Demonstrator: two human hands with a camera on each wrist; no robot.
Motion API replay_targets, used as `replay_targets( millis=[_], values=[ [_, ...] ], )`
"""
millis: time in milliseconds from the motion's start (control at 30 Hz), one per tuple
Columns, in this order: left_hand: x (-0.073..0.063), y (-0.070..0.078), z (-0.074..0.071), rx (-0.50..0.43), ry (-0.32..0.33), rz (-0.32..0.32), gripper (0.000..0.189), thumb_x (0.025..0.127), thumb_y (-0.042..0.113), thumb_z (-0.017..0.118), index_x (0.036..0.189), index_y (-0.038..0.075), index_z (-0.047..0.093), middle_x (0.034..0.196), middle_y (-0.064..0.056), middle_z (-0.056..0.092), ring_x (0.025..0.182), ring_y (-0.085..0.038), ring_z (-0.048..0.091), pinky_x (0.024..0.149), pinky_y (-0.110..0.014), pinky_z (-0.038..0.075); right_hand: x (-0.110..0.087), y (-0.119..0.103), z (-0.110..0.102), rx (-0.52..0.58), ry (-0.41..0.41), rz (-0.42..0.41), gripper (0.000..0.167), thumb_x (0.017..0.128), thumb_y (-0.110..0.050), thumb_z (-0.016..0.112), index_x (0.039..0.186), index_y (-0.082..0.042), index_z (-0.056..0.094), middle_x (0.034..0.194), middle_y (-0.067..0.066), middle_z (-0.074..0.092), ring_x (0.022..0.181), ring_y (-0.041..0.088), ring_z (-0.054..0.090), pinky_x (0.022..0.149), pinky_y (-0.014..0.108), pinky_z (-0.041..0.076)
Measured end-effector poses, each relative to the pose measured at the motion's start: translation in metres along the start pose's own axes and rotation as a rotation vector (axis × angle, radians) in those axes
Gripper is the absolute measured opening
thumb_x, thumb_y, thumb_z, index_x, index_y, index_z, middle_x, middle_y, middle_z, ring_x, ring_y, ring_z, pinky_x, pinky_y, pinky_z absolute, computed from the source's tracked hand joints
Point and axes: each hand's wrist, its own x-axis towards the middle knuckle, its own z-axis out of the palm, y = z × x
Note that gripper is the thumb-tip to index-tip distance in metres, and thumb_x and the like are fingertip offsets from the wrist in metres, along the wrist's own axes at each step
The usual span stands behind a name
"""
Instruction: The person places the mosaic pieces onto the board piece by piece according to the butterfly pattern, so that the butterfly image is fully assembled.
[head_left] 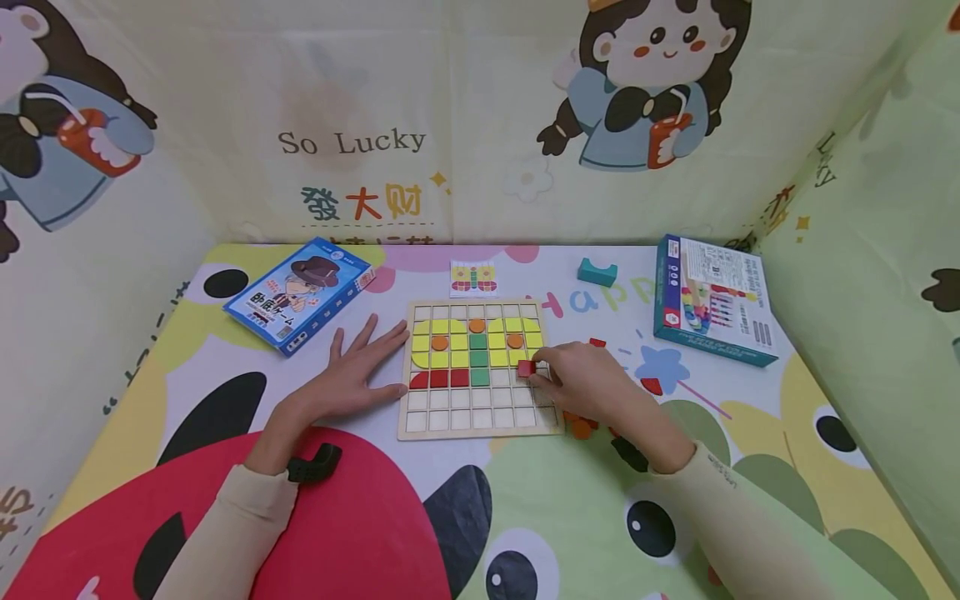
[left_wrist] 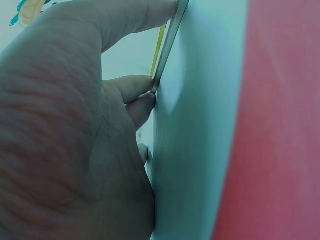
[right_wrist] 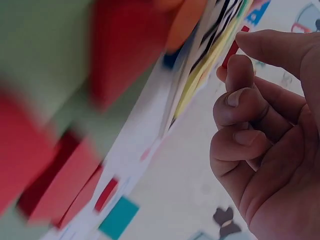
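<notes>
A wooden grid board (head_left: 480, 435) lies flat on the table. It carries yellow tiles (head_left: 450, 359), orange round pieces (head_left: 477, 326), a column of green tiles (head_left: 478, 358) and a row of red pieces (head_left: 439, 379) at lower left. My left hand (head_left: 352, 371) has its fingers spread, with fingertips and thumb touching the board's left edge. Between thumb and index finger, my right hand (head_left: 592, 382) pinches a red square tile (head_left: 526, 369) just over the board's right half; the right wrist view shows this red tile (right_wrist: 234, 52) edge-on, with the other fingers curled.
Behind the board lies a small pattern card (head_left: 473, 285). A blue box (head_left: 300, 293) sits at left, another box (head_left: 716, 302) at right, and a teal curved piece (head_left: 597, 272) at the back. Loose red pieces (head_left: 652, 386) and orange pieces (head_left: 581, 428) lie around the right hand.
</notes>
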Motion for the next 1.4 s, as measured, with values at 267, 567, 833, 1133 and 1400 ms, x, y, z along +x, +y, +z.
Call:
replay_targets(
  millis=[267,567,833,1133,1400],
  values=[
    [0.000,0.000,0.000,0.003,-0.001,0.003,0.098,0.090,0.055,0.071,0.170,0.024,0.025,0.180,-0.005,0.019,0.168,-0.040,-0.008,0.125,-0.076,-0.018,0.011,-0.020,0.008,-0.037,-0.010,-0.060,0.039,0.094,-0.038,0.081,0.125,-0.015,0.077,0.088,-0.002,0.075,0.074,0.013,0.057,0.060,0.021,0.048],
    [0.000,0.002,-0.001,0.008,-0.007,0.003,0.098,0.090,0.054,0.072,0.170,0.023,0.024,0.180,-0.006,0.019,0.168,-0.041,-0.008,0.125,-0.076,-0.018,0.014,-0.027,0.013,-0.071,-0.007,-0.063,0.037,0.094,-0.037,0.081,0.125,-0.016,0.078,0.100,-0.001,0.079,0.080,0.013,0.061,0.066,0.022,0.054],
    [-0.001,0.002,-0.002,0.002,-0.004,-0.001,0.098,0.090,0.055,0.071,0.170,0.022,0.025,0.180,-0.007,0.019,0.168,-0.041,-0.008,0.124,-0.077,-0.018,0.014,-0.029,0.014,-0.080,-0.002,-0.088,0.033,0.094,-0.036,0.081,0.121,-0.018,0.078,0.085,-0.004,0.074,0.074,0.012,0.058,0.062,0.022,0.049],
    [0.000,0.001,-0.001,-0.004,-0.005,0.003,0.098,0.090,0.055,0.071,0.170,0.023,0.025,0.180,-0.006,0.018,0.168,-0.041,-0.009,0.124,-0.077,-0.018,0.002,-0.008,0.003,0.008,0.002,-0.006,0.039,0.097,-0.038,0.077,0.131,-0.017,0.075,0.080,-0.004,0.070,0.068,0.012,0.056,0.060,0.022,0.048],
    [0.001,0.000,0.000,-0.001,-0.004,0.005,0.098,0.090,0.056,0.071,0.170,0.023,0.025,0.180,-0.006,0.018,0.168,-0.041,-0.008,0.124,-0.077,-0.018,-0.018,0.026,-0.008,0.052,0.004,0.053,0.038,0.099,-0.034,0.075,0.130,-0.013,0.074,0.075,-0.004,0.067,0.066,0.012,0.056,0.062,0.023,0.049]
  ],
)
